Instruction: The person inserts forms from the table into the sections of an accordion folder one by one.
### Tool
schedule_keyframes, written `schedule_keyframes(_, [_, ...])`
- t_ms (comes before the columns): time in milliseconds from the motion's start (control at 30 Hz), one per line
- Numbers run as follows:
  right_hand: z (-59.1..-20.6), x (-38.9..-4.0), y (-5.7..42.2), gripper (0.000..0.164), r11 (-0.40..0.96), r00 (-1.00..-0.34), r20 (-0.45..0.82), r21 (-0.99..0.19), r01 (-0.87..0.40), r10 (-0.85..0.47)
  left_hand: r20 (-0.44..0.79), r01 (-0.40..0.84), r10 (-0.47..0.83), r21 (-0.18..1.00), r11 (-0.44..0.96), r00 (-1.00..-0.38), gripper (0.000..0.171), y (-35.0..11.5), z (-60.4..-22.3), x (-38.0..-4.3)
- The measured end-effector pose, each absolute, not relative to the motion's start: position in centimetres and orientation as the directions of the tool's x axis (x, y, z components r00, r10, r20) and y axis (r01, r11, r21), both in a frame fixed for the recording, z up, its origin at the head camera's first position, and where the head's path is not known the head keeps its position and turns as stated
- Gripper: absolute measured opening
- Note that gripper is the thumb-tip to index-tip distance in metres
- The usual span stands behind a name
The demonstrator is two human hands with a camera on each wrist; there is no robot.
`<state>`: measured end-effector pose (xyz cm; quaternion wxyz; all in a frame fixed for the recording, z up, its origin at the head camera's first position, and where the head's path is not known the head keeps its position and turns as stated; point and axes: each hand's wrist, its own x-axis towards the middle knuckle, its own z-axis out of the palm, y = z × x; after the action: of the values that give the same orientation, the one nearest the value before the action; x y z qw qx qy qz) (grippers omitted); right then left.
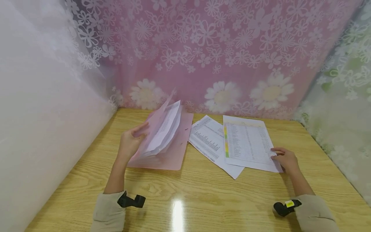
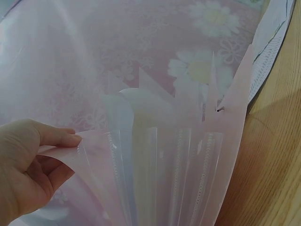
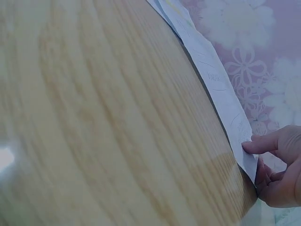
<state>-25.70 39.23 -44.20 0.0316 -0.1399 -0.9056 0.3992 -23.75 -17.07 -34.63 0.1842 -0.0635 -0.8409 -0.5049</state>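
Note:
A pink plastic folder (image 1: 183, 148) stands partly open on the left of the table, with its cover raised. White printed papers (image 1: 166, 129) fan out inside it. My left hand (image 1: 130, 143) pinches the cover's edge between thumb and fingers; the left wrist view shows several clear pockets (image 2: 155, 174) spread apart beside that hand. On the right, a printed table sheet (image 1: 250, 141) with a coloured strip down its left side lies partly over another printed sheet (image 1: 207, 137). My right hand (image 1: 287, 159) pinches the top sheet's near right corner, with the thumb above it in the right wrist view.
The wood-grain table (image 1: 208, 199) reaches back to a pink flowered curtain (image 1: 203, 64). A pale sheet hangs along the left side (image 1: 52, 96), and a flowered one along the right side (image 1: 345, 106). Black wrist cameras sit at both sleeves.

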Motion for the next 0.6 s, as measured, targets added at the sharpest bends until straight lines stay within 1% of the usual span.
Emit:
schedule_keyframes(200, [-44.04,-25.32,39.34,0.048,0.599,-0.967,-0.087,-0.771,0.217,0.239,0.363,0.288,-0.074,0.835,0.469,-0.929,0.038,-17.04,-34.66,-23.68])
schedule_keyframes(433, [-43.81,-25.27,39.86,0.053,0.627,-0.983,-0.106,-0.758,0.178,0.152,0.368,0.299,-0.068,0.837,0.458,-0.927,0.038,-17.07,-34.67,-23.64])
schedule_keyframes(600, [-44.00,-25.89,39.97,0.055,0.602,-0.984,-0.084,-0.782,0.163,0.157,0.378,0.305,-0.071,0.830,0.467,-0.923,0.038,-16.96,-34.75,-23.72])
